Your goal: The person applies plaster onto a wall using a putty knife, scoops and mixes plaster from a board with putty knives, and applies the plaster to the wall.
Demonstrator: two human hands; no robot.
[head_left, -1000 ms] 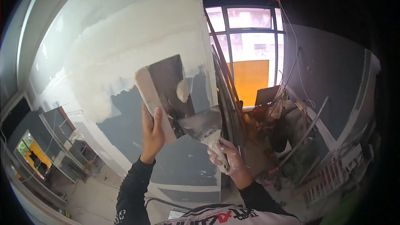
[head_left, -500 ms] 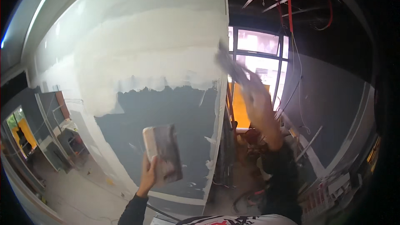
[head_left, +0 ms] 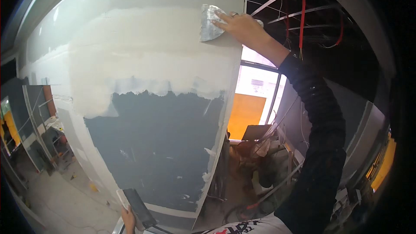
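Note:
My right hand (head_left: 237,25) is raised high near the wall's right edge, its fingers wrapped around a wide putty knife (head_left: 209,22). The silver blade rests against the coated wall (head_left: 147,30), or very close to it. Low at the left, my left hand (head_left: 128,217) grips a flat rectangular mud board (head_left: 139,208), dark on its face with a pale edge. That board is tilted, and part of the hand is cut off by the lower rim. Pale plaster covers the upper wall, ending in a ragged line above a bare grey-blue patch (head_left: 160,143).
Right of the wall edge is a window (head_left: 260,82) with an orange panel (head_left: 246,112) below. Clutter (head_left: 264,164) lies on the floor there. Red conduit (head_left: 302,13) hangs from the open ceiling. Frames and panels (head_left: 41,125) stand at far left.
My right hand has brought the putty knife up and left onto the upper wall. My left hand and the mud board have dropped lower and left in the view, which has shifted somewhat.

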